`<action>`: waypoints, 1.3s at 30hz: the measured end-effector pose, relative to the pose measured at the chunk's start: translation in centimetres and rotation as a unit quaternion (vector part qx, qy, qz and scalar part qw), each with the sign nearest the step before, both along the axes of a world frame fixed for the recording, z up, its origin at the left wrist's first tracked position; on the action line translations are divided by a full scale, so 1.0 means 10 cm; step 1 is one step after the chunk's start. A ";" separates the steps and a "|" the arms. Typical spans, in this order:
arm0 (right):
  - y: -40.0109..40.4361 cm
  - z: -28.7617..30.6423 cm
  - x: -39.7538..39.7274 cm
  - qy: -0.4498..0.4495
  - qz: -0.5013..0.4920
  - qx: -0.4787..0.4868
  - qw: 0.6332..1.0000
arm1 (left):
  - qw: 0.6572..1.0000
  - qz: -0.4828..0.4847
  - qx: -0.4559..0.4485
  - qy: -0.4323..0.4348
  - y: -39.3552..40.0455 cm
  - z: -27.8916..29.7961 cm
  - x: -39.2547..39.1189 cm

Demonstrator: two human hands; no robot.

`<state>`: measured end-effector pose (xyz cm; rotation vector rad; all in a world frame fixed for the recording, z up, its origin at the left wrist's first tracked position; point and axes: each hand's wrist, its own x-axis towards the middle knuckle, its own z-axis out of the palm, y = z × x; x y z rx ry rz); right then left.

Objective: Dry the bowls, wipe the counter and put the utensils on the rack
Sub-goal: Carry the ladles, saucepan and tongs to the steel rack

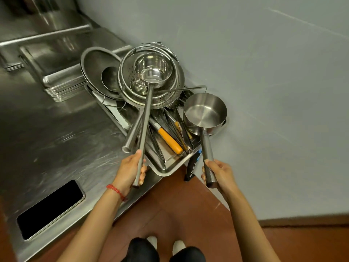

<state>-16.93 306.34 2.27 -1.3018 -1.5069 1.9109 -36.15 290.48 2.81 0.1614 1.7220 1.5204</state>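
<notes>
Left hand (130, 168), lower centre of frame, fingers clenched round the long handle of a steel ladle (153, 69). The ladle's bowl sits up at centre top, inside the colander (164, 95) on the rack pile. Red bracelet (115, 191) on that wrist.

Right hand (217, 173), lower right of centre, fingers wrapped round the handle of a small steel saucepan (204, 112). The pan is at the right end of the rack, open side up and tilted; can't tell whether it rests on the rack or hangs just above it.

Rack tray (170, 165) sits at the corner of the steel surface (56, 140), against the grey wall (264, 72), its near corner overhanging the surface edge. It holds stacked bowls and strainers: a wide mesh strainer (96, 61) at left, the colander at centre. Loose utensils lie in front, including an orange-handled tool (170, 138) and a second thick steel handle (132, 135) crossing just left of the ladle handle.

Stack of flat steel trays (62, 86) at upper left, just beside the rack. Black rectangular opening (50, 208) in the surface at lower left. Brown floor (179, 214) below; dark trouser legs and pale shoes at bottom centre.
</notes>
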 end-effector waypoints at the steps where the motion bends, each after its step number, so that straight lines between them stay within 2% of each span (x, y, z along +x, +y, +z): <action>1: 0.04 -0.01 -0.02 -0.002 0.004 -0.001 1.000 | 1.000 0.002 0.002 -0.004 0.06 -0.02 0.01; 10: 0.29 -0.18 -0.16 -0.027 0.043 -0.049 0.998 | 0.999 -0.025 0.000 -0.033 0.28 -0.24 0.06; 13: 0.25 -0.28 -0.14 -0.018 0.032 -0.084 0.996 | 0.999 -0.023 -0.002 -0.039 0.29 -0.29 0.07; 17: 0.24 -0.29 -0.12 -0.015 0.023 -0.084 0.996 | 0.999 -0.008 -0.003 -0.046 0.31 -0.32 0.11; 21: 0.27 -0.29 -0.07 -0.102 0.020 0.034 0.994 | 0.999 0.016 -0.019 -0.023 0.28 -0.32 0.12; 24: 0.28 -0.28 -0.03 -0.128 0.021 0.102 0.986 | 0.999 0.045 -0.025 0.000 0.21 -0.30 0.14; 28: 0.25 -0.20 0.02 -0.159 0.051 0.230 0.959 | 0.994 0.075 -0.035 0.077 0.07 -0.25 0.18; 32: 0.19 -0.05 -0.03 -0.158 0.111 0.370 0.909 | 0.982 0.120 -0.035 0.145 -0.11 -0.14 0.29; 37: 0.03 0.18 -0.12 -0.146 0.159 0.429 0.877 | 0.958 0.147 -0.065 0.236 -0.39 -0.01 0.47; 39: -0.09 0.27 -0.16 -0.127 0.177 0.438 0.872 | 0.940 0.147 -0.106 0.288 -0.56 0.05 0.53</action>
